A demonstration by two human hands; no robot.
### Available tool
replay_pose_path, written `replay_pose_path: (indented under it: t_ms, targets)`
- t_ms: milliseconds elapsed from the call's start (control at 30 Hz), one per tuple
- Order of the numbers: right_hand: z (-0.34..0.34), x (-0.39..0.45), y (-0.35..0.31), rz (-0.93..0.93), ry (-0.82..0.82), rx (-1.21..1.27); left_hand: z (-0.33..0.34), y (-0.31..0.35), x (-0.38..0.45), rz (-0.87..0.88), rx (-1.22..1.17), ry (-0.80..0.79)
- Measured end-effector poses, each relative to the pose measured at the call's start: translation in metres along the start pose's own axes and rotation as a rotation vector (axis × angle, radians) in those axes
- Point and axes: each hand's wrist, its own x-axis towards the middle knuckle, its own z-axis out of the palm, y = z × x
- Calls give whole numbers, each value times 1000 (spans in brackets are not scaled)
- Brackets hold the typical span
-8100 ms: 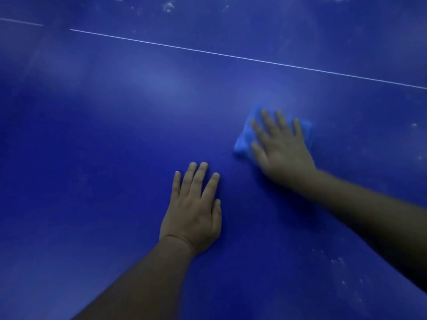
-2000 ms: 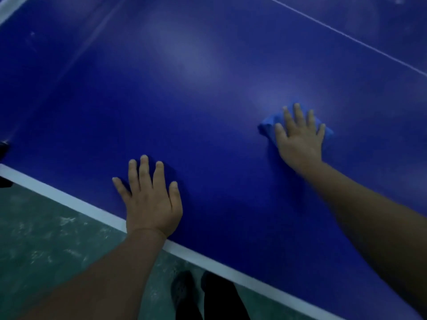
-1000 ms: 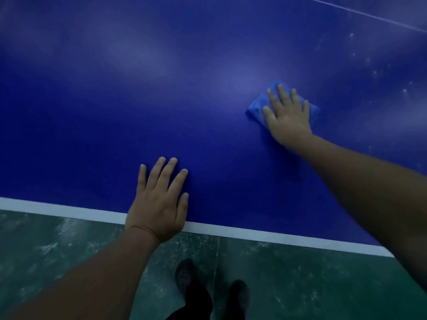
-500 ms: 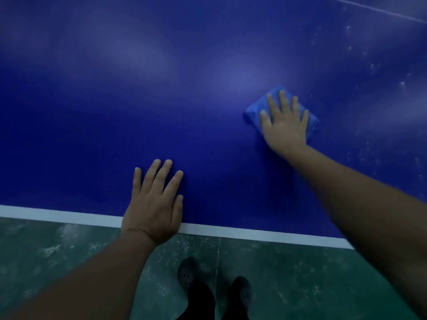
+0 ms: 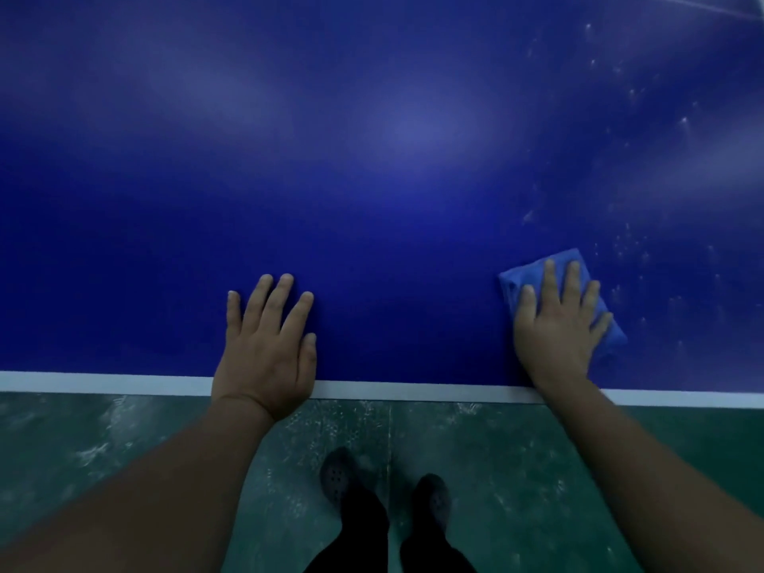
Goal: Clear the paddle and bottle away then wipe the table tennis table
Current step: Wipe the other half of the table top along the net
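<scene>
A: In the head view, your right hand [image 5: 558, 324] has been pulling the cloth [image 5: 533, 275] back toward you since half a second ago; it was lying out in the middle of the blue, and now it is sitting just inside the white edge line [image 5: 413, 391] of the table [image 5: 372, 138]. Your left hand [image 5: 266, 345] is staying flat near that same edge, fingers straight, holding nothing.

B: And my grip on the cloth?

A: Your right grip is lying open on it, fingers spread and straight, pressing it down, not curling round it. The cloth is folded and is poking out beyond your fingertips and past the little-finger side, so most of it is lying under your palm.

B: How should I be wiping?

A: I'd judge you are finishing a stroke at the near edge. Keep the palm pressing evenly so the fold is not bunching, and overlap the next stroke toward the pale specks [image 5: 632, 250] scattered to the right of the cloth. No paddle or bottle is showing here. Your shoes [image 5: 337, 475] are standing on the green floor [image 5: 103, 440] below.
</scene>
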Motion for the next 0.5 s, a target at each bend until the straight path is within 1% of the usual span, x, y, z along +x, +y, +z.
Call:
replay_pose_path:
  t_ms: [33,67,100,133,200,233,267,300,333,400,433,500]
  targets:
    - [4,-4,-16,76,34,26,0,0,-1,-2,1,-1]
    - [10,-13,-37,94,60,39,0,0,-1,-5,4,-3]
    - [17,-29,-60,48,84,50,0,0,-1,-6,9,-5]
    - [24,-50,-80,-70,80,48,0,1,-1,-10,16,-7]
    - [37,-91,-97,-423,14,-12,0,1,0,-24,26,-3]
    - [39,-99,-88,-546,-23,-56,0,2,0,-26,31,-2]
    - [37,-92,-69,-592,-52,-78,1,2,0,-27,34,-1]
    - [33,-77,-45,-549,-55,-81,1,2,0,-27,36,2]
    - [27,-61,-17,-434,-37,-87,2,1,0,-27,38,7]
    - [9,-24,38,-120,-10,-75,2,1,1,-23,42,13]
    - [0,-8,56,20,-13,-41,2,1,1,-25,47,14]
    - [-9,8,63,197,3,19,1,2,1,-29,56,2]
